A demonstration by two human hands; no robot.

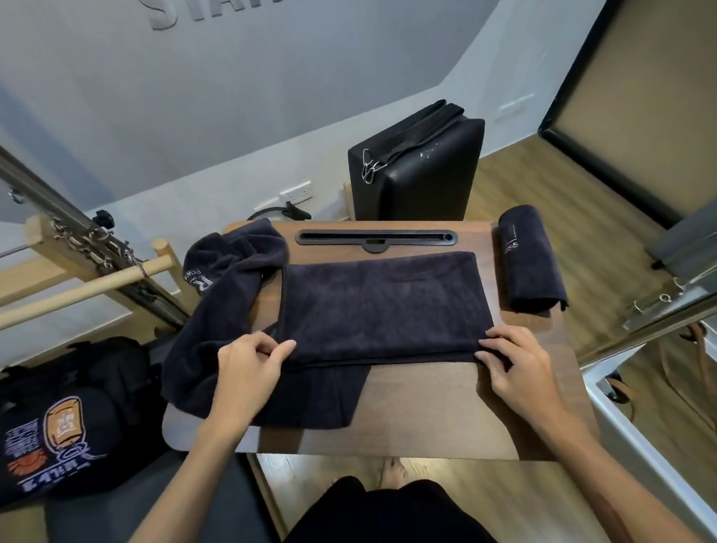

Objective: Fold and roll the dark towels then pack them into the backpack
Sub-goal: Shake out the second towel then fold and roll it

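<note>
Towels sit on a small wooden table. One folded towel lies flat across the middle, a dark rectangle with its near edge doubled over. The left hand pinches the near left corner of that towel between thumb and curled fingers. The right hand holds the near right corner, its fingers curled down onto the fold and close together, thumb tucked under the edge.

A loose towel lies crumpled at the left of the table, touching the folded one and running under it toward the near edge; white lettering shows on it. A rolled towel lies at the right edge, apart from the folded one, with a small white mark on top.

A black slot runs along the table's far side. The backpack, black with an orange and white print, rests on a grey pad to the left, below table level. A black padded box with a strap and clips stands behind the table against the wall.
</note>
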